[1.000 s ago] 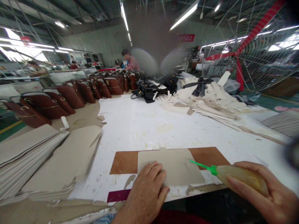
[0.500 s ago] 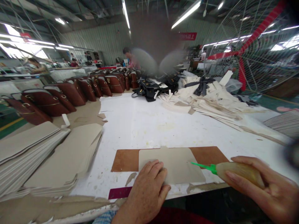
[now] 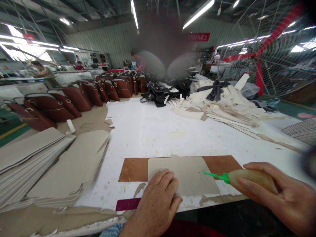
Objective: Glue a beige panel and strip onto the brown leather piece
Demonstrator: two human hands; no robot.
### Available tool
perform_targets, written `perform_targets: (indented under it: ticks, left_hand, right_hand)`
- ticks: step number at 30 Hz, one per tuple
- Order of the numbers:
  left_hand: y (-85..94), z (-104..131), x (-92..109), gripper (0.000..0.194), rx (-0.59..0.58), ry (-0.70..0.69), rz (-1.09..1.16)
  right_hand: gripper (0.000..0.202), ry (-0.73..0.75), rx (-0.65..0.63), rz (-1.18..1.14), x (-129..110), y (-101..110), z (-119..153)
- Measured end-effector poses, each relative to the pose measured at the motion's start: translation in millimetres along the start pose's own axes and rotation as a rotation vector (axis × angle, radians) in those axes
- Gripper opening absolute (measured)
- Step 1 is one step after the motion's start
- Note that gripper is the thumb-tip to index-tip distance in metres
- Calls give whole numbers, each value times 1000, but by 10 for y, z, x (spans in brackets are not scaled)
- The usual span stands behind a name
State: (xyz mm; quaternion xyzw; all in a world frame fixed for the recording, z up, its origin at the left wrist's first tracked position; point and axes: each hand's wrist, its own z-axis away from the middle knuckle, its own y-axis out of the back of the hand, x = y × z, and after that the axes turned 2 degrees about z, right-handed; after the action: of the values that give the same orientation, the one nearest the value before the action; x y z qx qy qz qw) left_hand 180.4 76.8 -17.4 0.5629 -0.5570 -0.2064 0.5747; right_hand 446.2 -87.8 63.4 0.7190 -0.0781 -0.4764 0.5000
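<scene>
Fingers spread, my left hand (image 3: 159,197) lies flat on a light grey-beige board panel (image 3: 187,171) with rounded upper corners. Beneath that panel runs a brown leather strip (image 3: 134,169), showing at both its left and right sides. My right hand (image 3: 278,194) is wrapped round a glue bottle (image 3: 251,181) with yellowish contents, held tilted nearly level. Its green nozzle (image 3: 217,176) points left, with the tip over the panel's right part; whether it touches cannot be told. A purple strip (image 3: 127,204) lies left of my left wrist.
Stacked board panels (image 3: 69,161) are at the left. Behind them stand rows of brown bags (image 3: 54,107). Black bag pieces (image 3: 158,92) and a heap of pale offcuts (image 3: 222,102) cover the table's far side. A large fan (image 3: 259,56) stands at the right; people are at work farther back.
The view has shifted very slightly. Both hands, the panel and the glue bottle keep nearly the same places relative to one another.
</scene>
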Motion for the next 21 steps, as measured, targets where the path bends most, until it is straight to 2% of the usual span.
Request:
perform_targets:
  ticks: [5,11,15,21]
  left_hand:
    - [4,-9,6,43,-8,7,14]
    - [6,-14,10,42,0,9,11]
    - [5,-18,0,42,4,7,7]
    - [-6,-17,0,42,-4,17,27]
  right_hand:
    - [57,3,-20,26,-60,20,11]
    - [72,-46,-63,56,218,-26,-185]
    - [68,8,-52,85,331,-78,-251]
    - [59,47,-41,96,105,-59,-169]
